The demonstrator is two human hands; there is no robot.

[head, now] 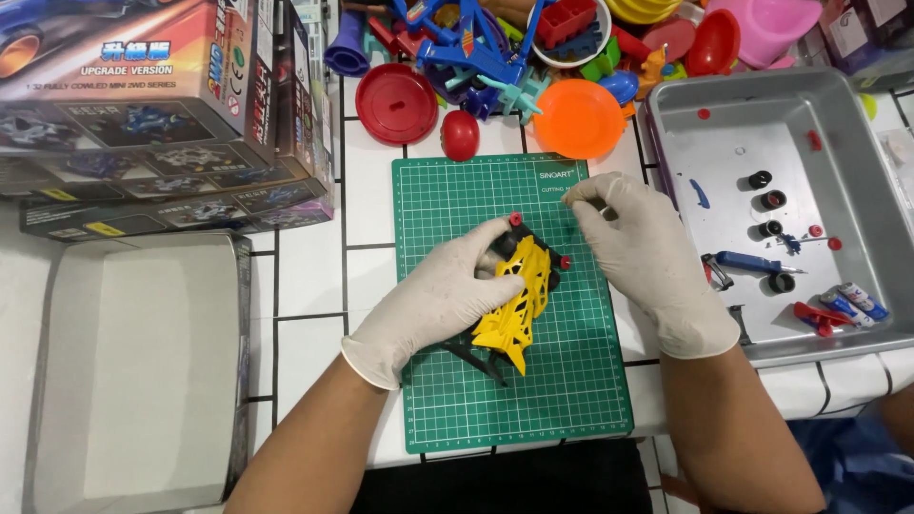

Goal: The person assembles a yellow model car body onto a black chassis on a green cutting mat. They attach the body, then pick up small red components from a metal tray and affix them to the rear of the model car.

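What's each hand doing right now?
Left hand: closed on the yellow car chassis.
Right hand: fingertips pinched; anything held is too small to tell.

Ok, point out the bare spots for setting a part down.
Free: the green cutting mat below the yellow car chassis, and the metal tray upper-left floor. Crowded: the toy pile above the mat.

- A hobby bench at home: white tiled table point(309, 266), green cutting mat point(571, 381).
- Model-car kit boxes point(143, 114) left of the gloved hands, metal parts tray point(857, 105) right, plastic toys point(533, 57) beyond.
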